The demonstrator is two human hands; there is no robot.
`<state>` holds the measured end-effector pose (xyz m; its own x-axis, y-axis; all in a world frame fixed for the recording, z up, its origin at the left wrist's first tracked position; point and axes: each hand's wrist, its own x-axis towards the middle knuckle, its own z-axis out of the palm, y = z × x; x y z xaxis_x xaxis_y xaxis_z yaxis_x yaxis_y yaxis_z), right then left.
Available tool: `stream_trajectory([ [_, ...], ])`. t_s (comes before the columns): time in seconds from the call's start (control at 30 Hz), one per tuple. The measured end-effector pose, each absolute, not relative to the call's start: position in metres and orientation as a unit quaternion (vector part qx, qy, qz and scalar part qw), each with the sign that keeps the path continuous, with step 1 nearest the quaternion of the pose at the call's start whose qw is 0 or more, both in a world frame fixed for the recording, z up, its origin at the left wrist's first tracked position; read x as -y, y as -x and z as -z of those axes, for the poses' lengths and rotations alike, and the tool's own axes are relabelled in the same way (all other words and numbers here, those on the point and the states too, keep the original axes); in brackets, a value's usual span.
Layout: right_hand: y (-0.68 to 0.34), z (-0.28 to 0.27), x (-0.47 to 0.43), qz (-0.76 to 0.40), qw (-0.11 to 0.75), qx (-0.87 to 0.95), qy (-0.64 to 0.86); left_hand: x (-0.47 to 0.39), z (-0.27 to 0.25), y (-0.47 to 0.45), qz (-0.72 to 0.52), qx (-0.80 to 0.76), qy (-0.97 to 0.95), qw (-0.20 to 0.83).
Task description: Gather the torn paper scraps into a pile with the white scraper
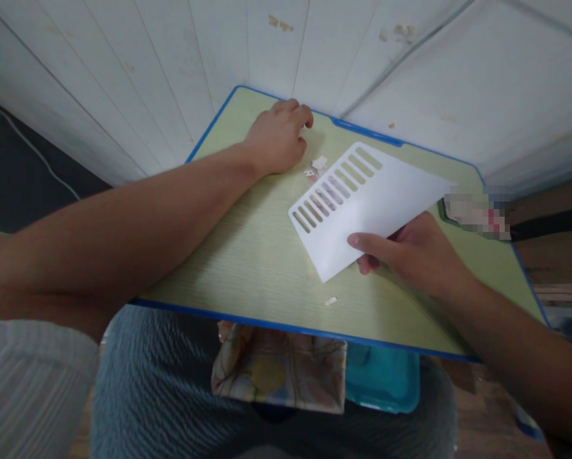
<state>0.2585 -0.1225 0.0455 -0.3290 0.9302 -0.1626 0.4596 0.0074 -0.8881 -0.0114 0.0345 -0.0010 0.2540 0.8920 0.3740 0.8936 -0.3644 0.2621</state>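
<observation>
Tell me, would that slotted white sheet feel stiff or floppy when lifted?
Probably fairly stiff: the white sheet looks flat though the right grip holds only one edge. Likely light, since it looks thin. The narrow strips between its slots may bend most easily.

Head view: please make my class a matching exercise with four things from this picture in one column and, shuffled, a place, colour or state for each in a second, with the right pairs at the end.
Column one
1. Slotted sheet
2. Table rim
3. Patterned fabric
4. Left hand

Column two
A. By the far edge of the tabletop
B. Held in the right hand, thumb on top
C. Blue
D. Below the tabletop's near edge in the picture

Right pairs: 1-B, 2-C, 3-D, 4-A
</observation>
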Motion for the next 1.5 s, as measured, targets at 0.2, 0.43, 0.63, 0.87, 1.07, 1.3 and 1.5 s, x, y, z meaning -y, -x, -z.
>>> stream_trajectory([
  [0.2,-0.247,-0.053,0.116,-0.540,0.203,0.683,0.448,-0.029,-0.003,0.007,0.227,0.565,0.793,0.020],
  [0.43,-0.235,-0.059,0.129,-0.603,0.097,0.681,0.405,-0.029,-0.006,0.005,0.220,0.574,0.789,0.009],
  [0.63,-0.238,-0.056,0.129,-0.615,0.092,0.678,0.392,-0.027,-0.007,0.003,0.228,0.568,0.791,-0.007],
  [0.87,-0.237,-0.063,0.132,-0.633,0.079,0.673,0.375,-0.027,-0.007,0.003,0.234,0.571,0.787,-0.010],
  [1.07,-0.246,-0.071,0.131,-0.579,0.175,0.683,0.410,-0.032,-0.005,0.006,0.223,0.567,0.793,-0.002],
  [1.3,-0.243,-0.064,0.143,-0.576,0.126,0.704,0.396,-0.026,-0.007,0.003,0.226,0.575,0.786,0.004],
  [1.5,-0.239,-0.063,0.149,-0.591,0.099,0.705,0.379,-0.026,-0.008,0.003,0.224,0.572,0.789,0.006],
])
